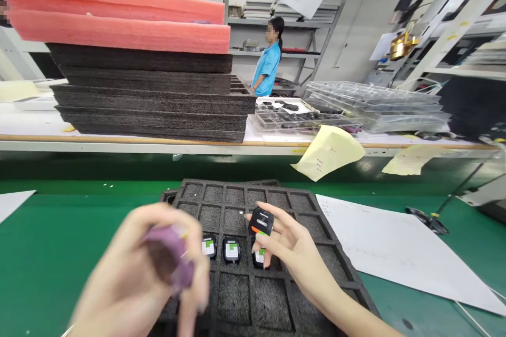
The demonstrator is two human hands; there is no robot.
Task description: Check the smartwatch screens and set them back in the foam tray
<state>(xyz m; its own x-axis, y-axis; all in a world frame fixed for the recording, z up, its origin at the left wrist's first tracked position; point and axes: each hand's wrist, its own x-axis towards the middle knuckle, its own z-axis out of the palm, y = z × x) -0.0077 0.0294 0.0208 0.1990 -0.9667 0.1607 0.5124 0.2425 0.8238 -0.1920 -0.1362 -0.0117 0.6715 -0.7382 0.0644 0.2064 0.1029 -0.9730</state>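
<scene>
Head view: our right hand [290, 247] pinches a black device [261, 222] above the foam tray [276, 295]; our blurred left hand [130, 279] clutches a purple object [169, 259].

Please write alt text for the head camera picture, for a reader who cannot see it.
A right hand holds a small black device over a black foam tray on a green table, where three similar devices sit in neighbouring cells. The blurred left hand grips a purple object.

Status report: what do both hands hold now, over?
Left hand grips purple object, blurred. Right hand holds small black device above foam tray. Three labelled devices sit in its cells. Nothing blocks the tray.
</scene>
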